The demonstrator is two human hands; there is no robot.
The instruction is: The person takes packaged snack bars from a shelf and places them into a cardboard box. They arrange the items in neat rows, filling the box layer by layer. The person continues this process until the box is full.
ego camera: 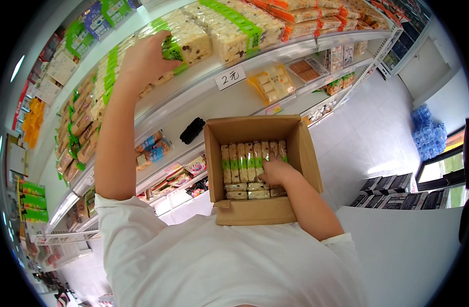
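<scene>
My left hand (148, 63) is up at the top shelf, with thumb and fingers spread in a curve against a row of puffed-grain bars (192, 46) in clear wrap with green bands. I cannot tell whether it grips any of them. Below, an open cardboard box (257, 213) stands in front of my chest. Inside it, similar wrapped bars (236, 163) stand upright in a row, with more lying flat along the near side. My right hand (276, 170) reaches into the box, fingertips on the bars at the right. Its palm side is hidden, so its grip does not show.
A handwritten price card (230, 78) hangs on the shelf edge. Orange-wrapped snacks (323, 19) and wrapped rolls (79, 130) flank the green-banded bars. The lower shelf holds a black object (192, 130) and a yellow pack (273, 83). Blue water bottles (428, 132) and dark boxes (388, 184) stand at right.
</scene>
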